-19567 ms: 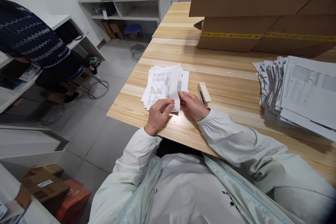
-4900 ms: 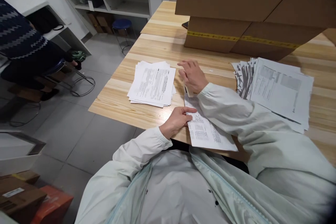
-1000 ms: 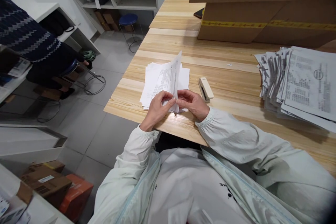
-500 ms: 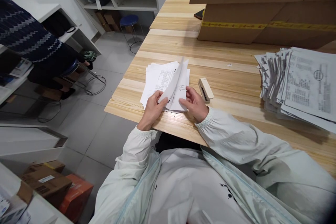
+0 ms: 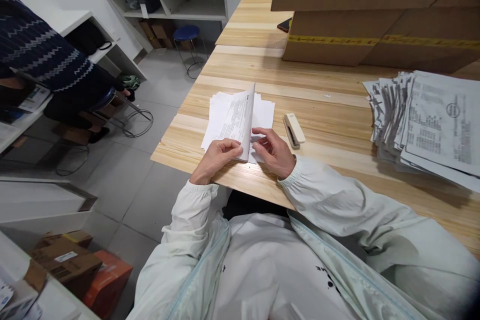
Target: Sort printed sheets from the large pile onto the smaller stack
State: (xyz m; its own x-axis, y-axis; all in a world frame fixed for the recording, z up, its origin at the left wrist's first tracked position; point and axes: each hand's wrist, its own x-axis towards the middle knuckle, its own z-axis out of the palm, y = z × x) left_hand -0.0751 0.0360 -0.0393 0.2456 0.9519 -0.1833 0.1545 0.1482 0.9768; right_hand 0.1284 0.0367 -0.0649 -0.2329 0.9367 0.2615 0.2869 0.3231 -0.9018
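Printed sheets of paper stand half raised above a low white paper stack near the table's front edge. Their lower edge is pinched between the thumb and fingers of my left hand. Just right of the raised sheets is my right hand, fingers curved and apart, close to the paper; I see nothing held in it. More white paper lies flat behind its fingertips. A cream stapler rests on the table to the right of this hand.
A tall, uneven pile of printed papers sits at the right. Large cardboard boxes stand at the back of the wooden table, a dark phone beside them. Leftward, a person in a patterned sweater sits on a stool.
My right hand has come off the right-hand sheet it was gripping, its fingers now apart. The sheets in my left hand stand more upright, and flat paper shows to their right.
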